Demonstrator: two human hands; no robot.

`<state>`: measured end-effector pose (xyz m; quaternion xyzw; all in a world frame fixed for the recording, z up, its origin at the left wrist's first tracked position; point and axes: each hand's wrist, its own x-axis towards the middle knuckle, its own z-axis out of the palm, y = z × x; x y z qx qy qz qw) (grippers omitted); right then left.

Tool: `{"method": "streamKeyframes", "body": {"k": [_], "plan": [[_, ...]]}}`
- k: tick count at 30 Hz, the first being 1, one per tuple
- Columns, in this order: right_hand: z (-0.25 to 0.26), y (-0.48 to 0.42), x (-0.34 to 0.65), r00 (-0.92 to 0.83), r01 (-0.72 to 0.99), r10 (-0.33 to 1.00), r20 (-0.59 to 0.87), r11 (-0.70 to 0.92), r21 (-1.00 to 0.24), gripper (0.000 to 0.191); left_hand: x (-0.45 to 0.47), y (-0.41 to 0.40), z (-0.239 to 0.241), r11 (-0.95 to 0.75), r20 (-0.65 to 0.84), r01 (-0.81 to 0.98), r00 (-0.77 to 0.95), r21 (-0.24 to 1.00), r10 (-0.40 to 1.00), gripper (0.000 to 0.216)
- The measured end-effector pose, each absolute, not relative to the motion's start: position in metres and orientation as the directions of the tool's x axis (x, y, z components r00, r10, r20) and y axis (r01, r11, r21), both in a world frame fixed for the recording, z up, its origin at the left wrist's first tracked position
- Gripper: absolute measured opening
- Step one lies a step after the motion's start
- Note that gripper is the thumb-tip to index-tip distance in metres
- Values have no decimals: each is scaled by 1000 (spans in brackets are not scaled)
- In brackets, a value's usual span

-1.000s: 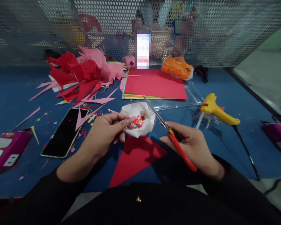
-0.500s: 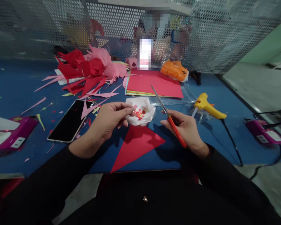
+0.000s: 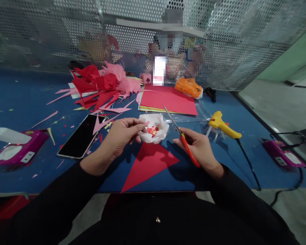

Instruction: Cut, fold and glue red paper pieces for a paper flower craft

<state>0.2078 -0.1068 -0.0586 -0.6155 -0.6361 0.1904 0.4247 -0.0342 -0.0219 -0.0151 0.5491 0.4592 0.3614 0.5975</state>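
My left hand (image 3: 122, 133) is closed in a pinch on a small pink paper scrap (image 3: 146, 124) over a white tissue (image 3: 155, 126) that holds several tiny red and yellow paper bits. My right hand (image 3: 197, 148) grips orange-handled scissors (image 3: 184, 141), blades together and pointing up-left beside the tissue. A red paper triangle (image 3: 148, 163) lies on the blue table just below both hands.
A black phone (image 3: 81, 136) lies left of my hands. Red and pink paper offcuts (image 3: 99, 85) are piled at the back left, a stack of coloured sheets (image 3: 168, 98) behind the tissue. A yellow glue gun (image 3: 223, 124) lies right. Purple boxes (image 3: 17, 153) sit at both sides. Perforated metal screen behind.
The view has tilted up and pulled back, so hands and table look smaller. Both hands keep the same hold, the left pinch still over the tissue, the scissors shifted slightly.
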Motion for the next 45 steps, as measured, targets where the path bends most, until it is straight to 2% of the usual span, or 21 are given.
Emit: {"method": "streamKeyframes", "body": {"k": [10,16,21,24,29,33,36,45], "plan": [[-59,-108,211,144,632,955,260,113,-766,34,-36,-21,-15,202,-216,78,323,976,922,13],[-53,-108,208,149,575,973,175,59,-816,46,-33,-19,-10,267,-286,103,292,958,913,15],[-36,-116,205,4,547,1000,12,8,-837,56,-32,-16,3,268,-291,116,285,956,913,13],[-25,-120,203,-94,562,995,-35,24,-827,59,-31,-15,6,286,-309,119,294,951,904,15],[-20,-120,195,-135,625,990,-30,61,-778,54,-30,-18,4,367,-386,119,306,922,870,12],[-25,-122,194,-151,646,988,10,107,-756,54,-28,-18,3,374,-417,194,298,907,859,12],[-27,-124,195,-165,640,986,29,130,-758,58,-25,-18,3,376,-425,211,284,902,859,10],[-27,-123,197,-176,609,984,10,117,-784,52,-20,-19,1,357,-398,182,327,916,857,8]]}}
